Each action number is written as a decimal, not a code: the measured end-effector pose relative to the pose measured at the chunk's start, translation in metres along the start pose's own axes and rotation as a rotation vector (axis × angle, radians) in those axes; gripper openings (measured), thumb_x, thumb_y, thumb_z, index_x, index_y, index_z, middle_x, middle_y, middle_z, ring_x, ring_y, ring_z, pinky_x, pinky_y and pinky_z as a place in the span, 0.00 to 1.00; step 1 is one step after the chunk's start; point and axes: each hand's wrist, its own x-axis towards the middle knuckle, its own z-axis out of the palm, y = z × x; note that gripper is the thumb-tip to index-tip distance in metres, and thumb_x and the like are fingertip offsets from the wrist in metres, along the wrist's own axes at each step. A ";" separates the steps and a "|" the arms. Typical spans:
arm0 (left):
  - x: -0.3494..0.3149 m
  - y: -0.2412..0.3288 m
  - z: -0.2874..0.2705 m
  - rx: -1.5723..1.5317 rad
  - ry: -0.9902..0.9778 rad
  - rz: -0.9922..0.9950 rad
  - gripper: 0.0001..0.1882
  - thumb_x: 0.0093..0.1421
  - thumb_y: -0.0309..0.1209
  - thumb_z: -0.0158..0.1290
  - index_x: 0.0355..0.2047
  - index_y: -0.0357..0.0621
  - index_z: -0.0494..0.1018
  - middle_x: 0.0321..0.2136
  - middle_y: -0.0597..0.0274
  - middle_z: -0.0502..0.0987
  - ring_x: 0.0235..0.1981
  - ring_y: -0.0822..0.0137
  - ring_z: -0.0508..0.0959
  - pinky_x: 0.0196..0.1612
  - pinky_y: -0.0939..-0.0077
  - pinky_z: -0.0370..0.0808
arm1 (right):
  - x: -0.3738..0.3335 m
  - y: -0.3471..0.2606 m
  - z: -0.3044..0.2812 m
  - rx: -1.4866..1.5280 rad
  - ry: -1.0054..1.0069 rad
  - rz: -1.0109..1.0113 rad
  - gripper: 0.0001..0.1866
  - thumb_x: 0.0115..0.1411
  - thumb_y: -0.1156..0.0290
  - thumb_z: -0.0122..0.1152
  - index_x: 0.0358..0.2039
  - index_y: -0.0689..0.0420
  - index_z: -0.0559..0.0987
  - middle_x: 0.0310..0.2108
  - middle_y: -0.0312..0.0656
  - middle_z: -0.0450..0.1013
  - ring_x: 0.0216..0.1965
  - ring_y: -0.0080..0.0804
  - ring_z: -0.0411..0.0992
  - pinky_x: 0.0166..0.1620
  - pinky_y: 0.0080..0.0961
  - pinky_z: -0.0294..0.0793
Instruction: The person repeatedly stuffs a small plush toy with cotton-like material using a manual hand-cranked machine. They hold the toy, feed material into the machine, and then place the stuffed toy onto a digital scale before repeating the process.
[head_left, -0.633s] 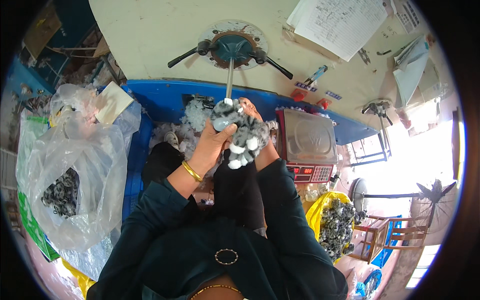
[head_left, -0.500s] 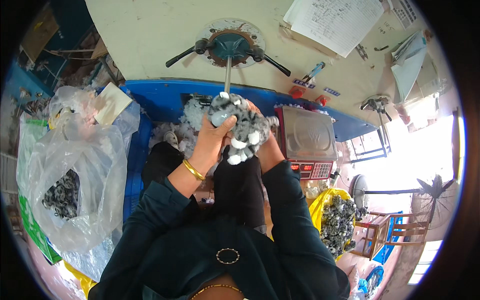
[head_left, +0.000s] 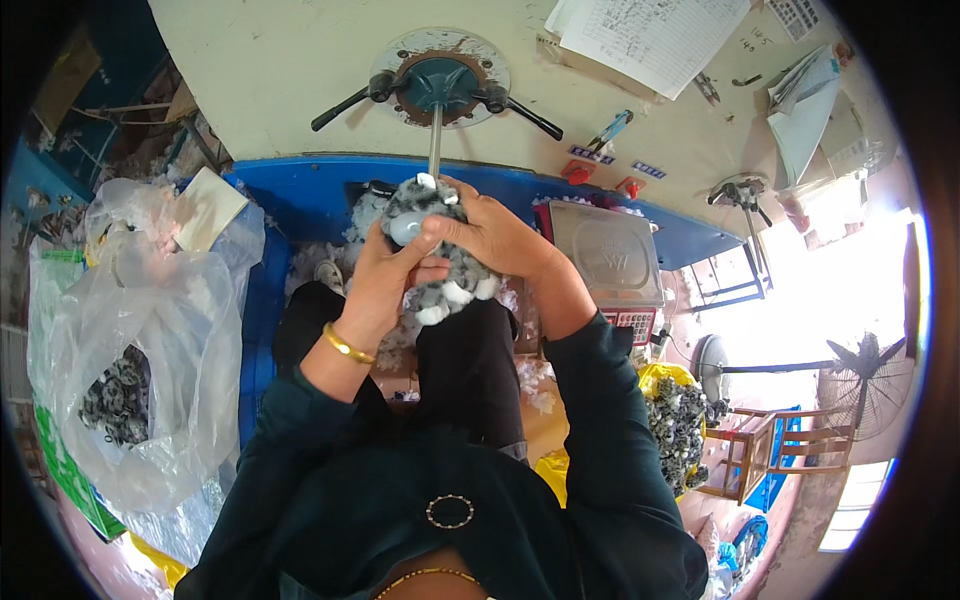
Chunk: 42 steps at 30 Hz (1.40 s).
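A grey and black mottled plush toy with white paws and a smooth pale grey face piece is held between my hands, at the end of a thin metal tube. My left hand grips its left side, with the thumb by the face piece. My right hand wraps over its upper right, thumb laid across the front near the left thumb. Whether the tube goes into the toy is hidden behind its head. The tube comes out of a round machine fitting with two black-handled levers.
Clear plastic bags with mottled plush pieces stand at left. White stuffing fluff lies under the machine's blue edge. A weighing scale is at right, with a yellow sack of plush pieces below it. Papers lie on the machine top.
My right hand has come from behind the toy round to its front, its thumb now across it. The toy looks turned more upright. The whole view has shifted slightly.
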 end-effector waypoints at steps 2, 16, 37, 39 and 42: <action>-0.008 0.016 0.007 -0.034 -0.080 -0.004 0.24 0.61 0.33 0.56 0.53 0.40 0.60 0.40 0.58 0.74 0.32 0.67 0.80 0.33 0.78 0.80 | 0.004 0.002 -0.004 0.154 -0.044 -0.004 0.37 0.61 0.43 0.53 0.52 0.69 0.69 0.44 0.50 0.73 0.47 0.33 0.70 0.52 0.23 0.66; 0.010 -0.003 -0.053 0.097 -0.069 -0.050 0.26 0.61 0.28 0.54 0.57 0.43 0.58 0.38 0.58 0.75 0.31 0.67 0.81 0.32 0.78 0.82 | -0.005 0.019 0.058 0.091 0.197 0.072 0.53 0.60 0.56 0.60 0.67 0.61 0.30 0.48 0.51 0.73 0.53 0.44 0.71 0.55 0.30 0.66; 0.022 0.001 -0.077 -0.048 -0.171 0.086 0.22 0.68 0.34 0.45 0.58 0.38 0.56 0.46 0.55 0.73 0.41 0.64 0.79 0.39 0.70 0.81 | 0.006 0.013 0.093 0.072 0.486 -0.142 0.62 0.45 0.72 0.74 0.68 0.54 0.34 0.53 0.54 0.67 0.49 0.47 0.71 0.51 0.35 0.71; 0.007 0.010 -0.066 0.008 -0.199 0.030 0.24 0.67 0.33 0.45 0.59 0.37 0.54 0.45 0.51 0.73 0.41 0.60 0.79 0.40 0.68 0.81 | 0.000 0.008 0.091 0.298 0.472 -0.143 0.62 0.47 0.78 0.71 0.67 0.53 0.32 0.51 0.52 0.69 0.47 0.40 0.73 0.49 0.30 0.73; -0.003 0.013 -0.046 0.113 -0.238 -0.054 0.23 0.68 0.34 0.43 0.59 0.40 0.54 0.44 0.50 0.74 0.37 0.57 0.81 0.40 0.67 0.82 | -0.019 -0.005 0.061 0.312 0.346 -0.102 0.58 0.50 0.76 0.70 0.67 0.55 0.34 0.49 0.49 0.71 0.48 0.35 0.72 0.50 0.30 0.72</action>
